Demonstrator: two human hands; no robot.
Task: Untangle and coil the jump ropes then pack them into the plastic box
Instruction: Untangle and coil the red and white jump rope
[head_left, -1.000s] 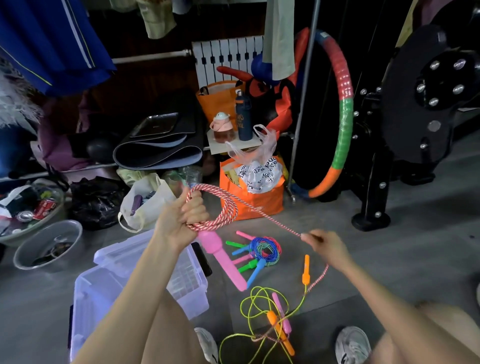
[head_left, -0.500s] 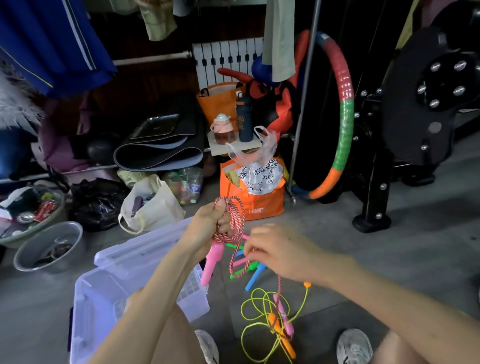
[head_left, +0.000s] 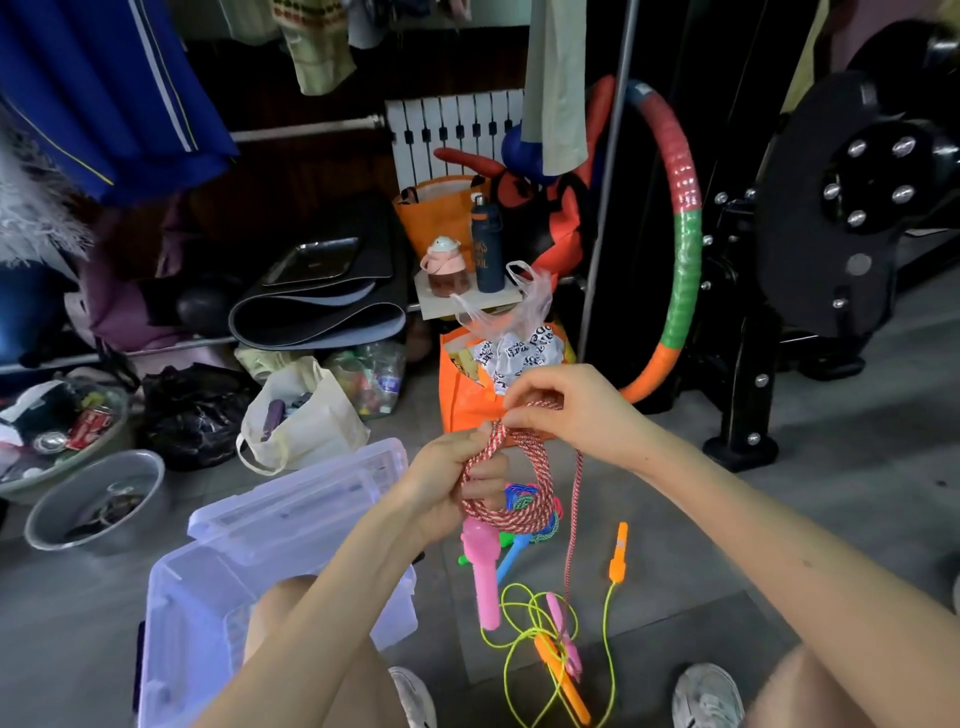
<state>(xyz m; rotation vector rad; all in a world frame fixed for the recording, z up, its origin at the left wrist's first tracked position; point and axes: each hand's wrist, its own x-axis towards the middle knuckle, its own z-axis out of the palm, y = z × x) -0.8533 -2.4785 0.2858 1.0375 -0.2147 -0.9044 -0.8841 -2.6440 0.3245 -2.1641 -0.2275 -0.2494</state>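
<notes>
Left hand (head_left: 447, 483) covers part of the rope coil (head_left: 524, 512).

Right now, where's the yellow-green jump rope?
Head view, bottom centre: the yellow-green jump rope lies loose on the floor, right of the clear plastic box, below the red-white rope coil held by the left hand and right hand.

Dim indoor light, dark shadowed background, wide-angle bending at edges, slight softness throughout
</notes>
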